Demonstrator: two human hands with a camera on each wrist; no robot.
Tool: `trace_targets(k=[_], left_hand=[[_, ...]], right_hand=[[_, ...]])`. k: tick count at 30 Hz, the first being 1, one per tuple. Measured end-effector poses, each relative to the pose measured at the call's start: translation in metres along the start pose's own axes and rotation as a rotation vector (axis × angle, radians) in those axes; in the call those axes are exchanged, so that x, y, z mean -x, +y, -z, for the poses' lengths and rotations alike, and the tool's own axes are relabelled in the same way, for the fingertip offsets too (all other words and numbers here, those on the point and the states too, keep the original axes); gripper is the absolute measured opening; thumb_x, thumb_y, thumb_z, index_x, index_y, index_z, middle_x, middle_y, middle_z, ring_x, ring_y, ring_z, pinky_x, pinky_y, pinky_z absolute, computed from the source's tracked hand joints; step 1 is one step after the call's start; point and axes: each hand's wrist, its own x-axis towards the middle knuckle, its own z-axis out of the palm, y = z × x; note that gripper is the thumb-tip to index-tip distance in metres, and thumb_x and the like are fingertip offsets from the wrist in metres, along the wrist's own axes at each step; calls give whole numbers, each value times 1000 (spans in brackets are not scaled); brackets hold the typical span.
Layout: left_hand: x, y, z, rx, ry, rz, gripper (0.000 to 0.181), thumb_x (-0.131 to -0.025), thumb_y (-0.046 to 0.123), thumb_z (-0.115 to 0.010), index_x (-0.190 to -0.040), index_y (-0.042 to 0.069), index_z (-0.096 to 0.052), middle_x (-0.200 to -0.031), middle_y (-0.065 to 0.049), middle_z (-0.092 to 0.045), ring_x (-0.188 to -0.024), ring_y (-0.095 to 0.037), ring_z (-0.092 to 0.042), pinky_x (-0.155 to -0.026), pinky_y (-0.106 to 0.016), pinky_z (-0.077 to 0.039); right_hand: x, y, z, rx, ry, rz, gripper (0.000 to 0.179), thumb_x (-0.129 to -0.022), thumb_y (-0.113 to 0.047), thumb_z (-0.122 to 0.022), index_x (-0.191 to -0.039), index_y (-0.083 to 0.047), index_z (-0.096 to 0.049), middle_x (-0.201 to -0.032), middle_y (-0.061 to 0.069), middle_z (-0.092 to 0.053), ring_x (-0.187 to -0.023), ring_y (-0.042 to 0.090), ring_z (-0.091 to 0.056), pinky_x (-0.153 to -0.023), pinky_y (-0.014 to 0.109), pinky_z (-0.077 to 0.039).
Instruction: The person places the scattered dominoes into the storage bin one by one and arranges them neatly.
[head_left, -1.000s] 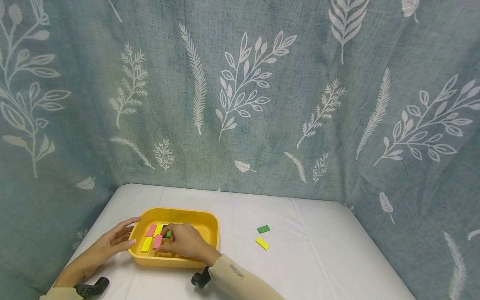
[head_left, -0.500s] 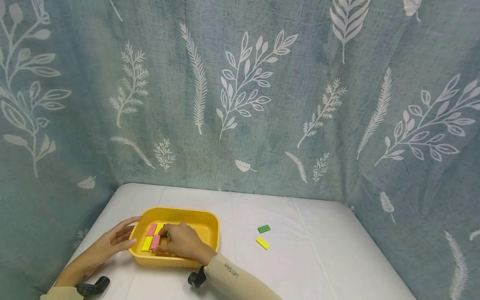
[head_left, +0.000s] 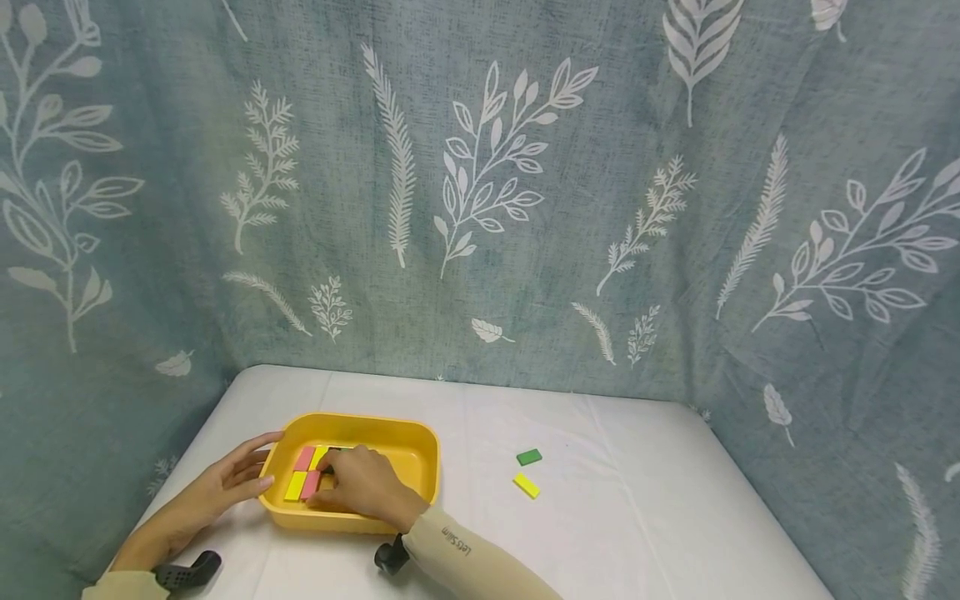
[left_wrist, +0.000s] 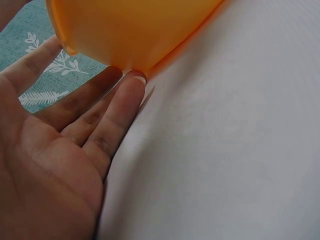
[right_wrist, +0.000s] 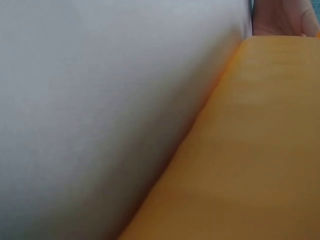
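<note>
A yellow plastic tray (head_left: 352, 522) stands at the left of the table. My left hand (head_left: 225, 483) is at its left end, thumb at the rim and loosely extended fingers against the outer wall, as the left wrist view confirms. Inside the tray, my right hand (head_left: 369, 490) pinches a pink rectangular block (head_left: 310, 485) between thumb and fingers. That block lies alongside a yellow block (head_left: 296, 486). Behind this pair are another pink block (head_left: 304, 458) and another yellow block (head_left: 319, 457). Darker blocks further right are mostly hidden by the right hand. Only the tray's outer wall (right_wrist: 250, 150) fills the right wrist view.
On the white table (head_left: 637, 500), right of the tray, lie a loose green block (head_left: 528, 457) and a loose yellow block (head_left: 527, 486). A leaf-patterned blue-green curtain (head_left: 480, 208) encloses the back and sides.
My right hand has shifted slightly left with the pink block, closing the gap to the yellow block beside it. The left hand has stayed at the tray's end.
</note>
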Motion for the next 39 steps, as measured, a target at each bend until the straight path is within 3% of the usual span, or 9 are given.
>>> trace_targets(k=[6,11,18,21,25,31,39], left_hand=[[0,-1,0,12,-10,-5,76,-102,32,-65,-164,20,-22,-160,-30,-28,-146,-53,-28,-112,-70,-31],[1,0,-1,4,-4,-2,77,-102,33,-66,-164,19,-23,-160,-29,-30,-146,-52,-30,-112,-69,-34],[1,2,-1,1,-6,18,78,-101,34,-66,-164,20,-22,-161,-30,-28,-146,-53,-27,-111,-72,-31],[1,2,-2,-2,-2,30,80,-101,35,-67,-164,19,-21,-161,-31,-27,-146,-53,-28,-112,-71,-32],[2,0,-4,-11,11,42,84,-99,37,-69,-165,18,-20,-161,-31,-27,-145,-53,-30,-112,-70,-32],[2,-1,-4,-23,7,57,85,-99,36,-70,-165,16,-20,-160,-33,-27,-145,-54,-29,-110,-72,-32],[1,-1,-4,-39,20,49,88,-98,39,-71,-165,17,-18,-161,-31,-26,-145,-53,-30,-111,-70,-32]], right_hand=[[0,1,-2,28,-1,4,41,-88,-53,-78,-115,-23,-73,-65,-12,-46,-55,2,-41,-49,17,-31],[0,2,-3,57,-6,20,45,-88,-55,-76,-119,-22,-73,-67,-14,-48,-57,1,-41,-51,16,-32],[1,4,2,29,29,-1,44,-88,-56,-77,-118,-24,-74,-83,-19,-65,-64,-2,-50,-58,13,-40],[4,7,11,-16,37,-8,41,-89,-52,-77,-118,-23,-74,-78,-19,-66,-60,-4,-51,-56,12,-43],[11,12,28,-94,31,-2,39,-91,-46,-77,-120,-20,-73,-63,-18,-57,-52,-3,-49,-49,13,-41],[26,29,52,-194,64,39,41,-92,-38,-79,-124,-14,-72,-68,-16,-57,-57,-2,-51,-53,14,-43],[50,59,77,-208,144,46,40,-93,-37,-77,-124,-13,-71,-70,-14,-59,-53,0,-50,-51,16,-42]])
